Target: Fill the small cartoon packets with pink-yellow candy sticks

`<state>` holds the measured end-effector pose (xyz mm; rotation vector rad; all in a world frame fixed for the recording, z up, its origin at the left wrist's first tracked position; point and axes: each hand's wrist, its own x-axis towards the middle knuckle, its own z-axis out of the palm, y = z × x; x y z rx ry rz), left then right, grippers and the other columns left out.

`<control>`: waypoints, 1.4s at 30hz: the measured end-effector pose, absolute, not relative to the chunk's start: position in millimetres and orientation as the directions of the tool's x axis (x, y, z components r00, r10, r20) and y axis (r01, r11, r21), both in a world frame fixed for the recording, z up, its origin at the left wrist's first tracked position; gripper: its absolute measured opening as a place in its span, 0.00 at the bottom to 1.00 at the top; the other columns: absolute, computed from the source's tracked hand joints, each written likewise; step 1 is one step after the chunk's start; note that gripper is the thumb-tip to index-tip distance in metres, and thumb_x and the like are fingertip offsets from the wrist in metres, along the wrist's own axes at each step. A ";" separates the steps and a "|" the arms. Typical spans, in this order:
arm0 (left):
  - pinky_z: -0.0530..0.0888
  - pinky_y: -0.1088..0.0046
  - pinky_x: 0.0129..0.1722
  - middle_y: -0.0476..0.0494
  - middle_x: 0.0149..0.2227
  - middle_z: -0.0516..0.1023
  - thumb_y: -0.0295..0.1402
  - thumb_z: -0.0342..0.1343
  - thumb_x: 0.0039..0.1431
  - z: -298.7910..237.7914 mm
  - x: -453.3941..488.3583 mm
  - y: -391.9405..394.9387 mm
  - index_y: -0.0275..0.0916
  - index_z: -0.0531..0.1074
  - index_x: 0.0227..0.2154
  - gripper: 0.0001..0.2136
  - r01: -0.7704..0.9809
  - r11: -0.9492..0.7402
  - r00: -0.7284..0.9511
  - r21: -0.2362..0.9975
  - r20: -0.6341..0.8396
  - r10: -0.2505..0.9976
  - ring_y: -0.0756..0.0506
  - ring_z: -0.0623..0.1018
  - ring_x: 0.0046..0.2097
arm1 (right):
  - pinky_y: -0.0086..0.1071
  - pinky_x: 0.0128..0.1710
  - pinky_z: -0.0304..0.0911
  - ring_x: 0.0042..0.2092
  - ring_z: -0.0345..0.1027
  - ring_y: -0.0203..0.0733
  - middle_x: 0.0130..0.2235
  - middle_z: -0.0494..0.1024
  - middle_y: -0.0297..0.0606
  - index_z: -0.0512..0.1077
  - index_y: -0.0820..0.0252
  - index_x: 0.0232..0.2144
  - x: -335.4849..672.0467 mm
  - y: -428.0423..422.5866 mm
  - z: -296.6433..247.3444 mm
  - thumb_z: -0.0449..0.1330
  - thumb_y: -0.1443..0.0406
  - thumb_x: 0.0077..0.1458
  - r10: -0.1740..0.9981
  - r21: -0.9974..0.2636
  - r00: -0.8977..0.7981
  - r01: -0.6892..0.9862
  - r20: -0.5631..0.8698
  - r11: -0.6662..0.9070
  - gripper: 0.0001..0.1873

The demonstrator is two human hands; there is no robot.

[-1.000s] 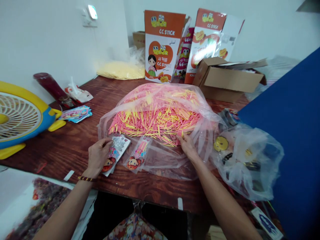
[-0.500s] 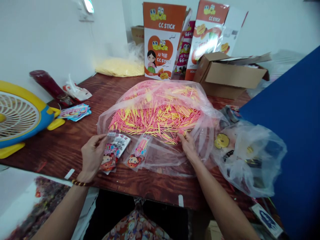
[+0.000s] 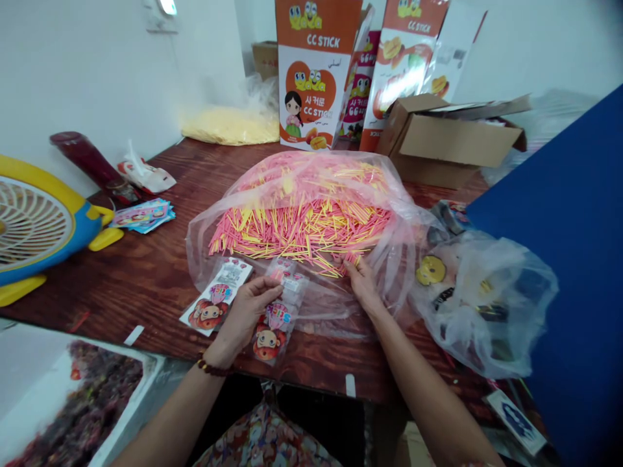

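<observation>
My left hand [image 3: 246, 314] pinches the top of a clear printed packet [image 3: 272, 337] with a red-haired cartoon figure, above another clear packet mostly hidden under it. To its left lies a stack of similar printed packets [image 3: 214, 301]. My right hand [image 3: 363, 282] is closed on a few pink and yellow sticks [image 3: 351, 259] at the front edge of a heap. That heap of thin pink and yellow sticks [image 3: 302, 224] spills from a large clear plastic bag [image 3: 399, 188] lying open on the brown table [image 3: 160, 259].
A yellow and blue fan [image 3: 68, 214], blue-pink packets [image 3: 146, 214] and a dark red bottle [image 3: 90, 162] are at left. CC Stick boxes [image 3: 314, 78] and an open cardboard box [image 3: 452, 139] stand behind. A translucent bag [image 3: 491, 305] and a blue panel [image 3: 574, 246] are at right.
My left hand has moved right from the packet stack, bringing a printed packet over the one lying in the middle. My right hand stays at the heap's edge with its sticks.
</observation>
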<state>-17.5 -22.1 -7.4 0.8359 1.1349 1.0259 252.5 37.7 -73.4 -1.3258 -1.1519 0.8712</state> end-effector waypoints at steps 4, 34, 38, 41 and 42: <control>0.68 0.78 0.28 0.51 0.25 0.75 0.39 0.70 0.42 -8.3 -5.5 -19.7 0.36 0.75 0.25 0.13 -0.199 0.305 0.111 0.931 -0.288 0.951 0.52 0.72 0.27 | 0.41 0.39 0.70 0.36 0.75 0.46 0.31 0.80 0.36 0.71 0.55 0.37 250.9 38.5 -61.3 0.63 0.51 0.48 0.957 -0.984 0.290 -0.164 0.017 0.067 0.18; 0.64 0.75 0.31 0.49 0.25 0.70 0.41 0.56 0.59 1.4 6.9 -13.1 0.37 0.75 0.26 0.13 0.188 -0.063 0.368 0.980 -0.010 0.930 0.49 0.67 0.29 | 0.35 0.36 0.68 0.32 0.73 0.40 0.30 0.77 0.31 0.69 0.53 0.36 197.6 4.1 19.1 0.57 0.56 0.58 0.983 -0.966 0.136 -0.209 0.124 0.150 0.08; 0.63 0.75 0.30 0.49 0.24 0.70 0.41 0.55 0.60 4.6 12.7 -12.7 0.38 0.75 0.26 0.13 0.184 -0.086 0.378 0.979 0.010 0.926 0.49 0.66 0.29 | 0.39 0.43 0.71 0.42 0.75 0.43 0.35 0.79 0.33 0.67 0.51 0.38 181.7 1.5 27.7 0.57 0.57 0.57 0.964 -0.924 0.242 -0.334 0.106 0.186 0.08; 0.63 0.75 0.29 0.50 0.24 0.68 0.41 0.55 0.59 7.2 15.8 -11.9 0.38 0.74 0.25 0.13 0.167 -0.079 0.375 0.983 0.011 0.927 0.50 0.65 0.28 | 0.40 0.46 0.71 0.45 0.75 0.44 0.37 0.80 0.34 0.68 0.51 0.38 173.8 1.7 27.3 0.58 0.57 0.57 0.962 -0.923 0.257 -0.340 0.094 0.181 0.08; 0.63 0.75 0.29 0.51 0.23 0.68 0.41 0.55 0.59 7.9 16.2 -11.6 0.37 0.73 0.25 0.13 0.163 -0.073 0.370 0.984 0.008 0.929 0.50 0.65 0.27 | 0.40 0.45 0.71 0.44 0.76 0.45 0.36 0.80 0.34 0.68 0.52 0.38 172.2 1.6 25.6 0.58 0.57 0.57 0.966 -0.924 0.243 -0.341 0.092 0.174 0.08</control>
